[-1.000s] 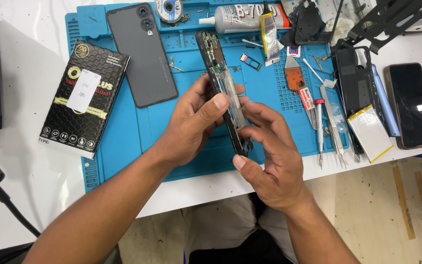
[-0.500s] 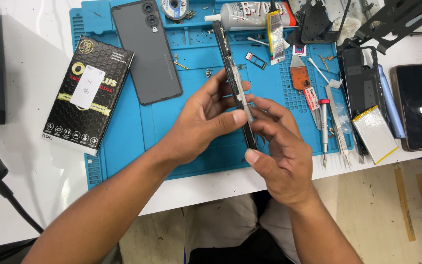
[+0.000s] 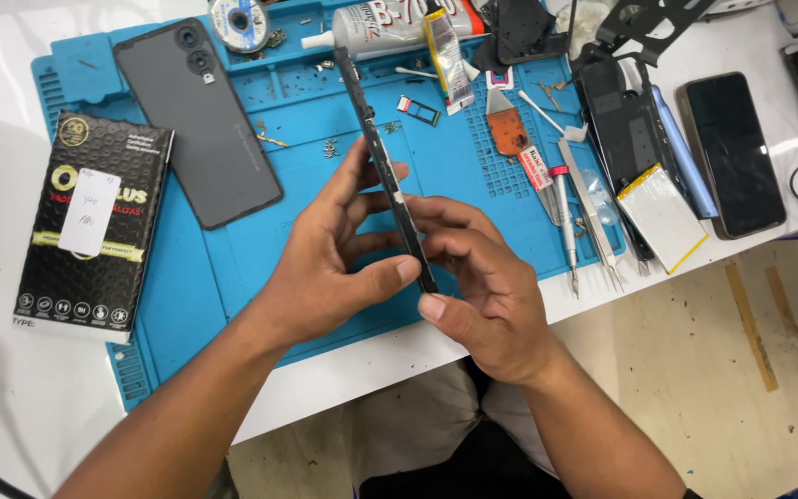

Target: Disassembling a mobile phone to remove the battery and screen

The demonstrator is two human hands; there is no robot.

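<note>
Holding phone frame (image 3: 390, 176) edge-on above the mat (image 3: 473, 185) | long axis runs away from the body, leaning left | left hand (image 3: 325, 259) and right hand (image 3: 487, 286) fingers grasp its near end from opposite sides

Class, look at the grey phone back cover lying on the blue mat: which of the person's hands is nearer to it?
Left. The left hand is just right of the back cover; the right hand is farther right, beyond the phone frame.
</note>
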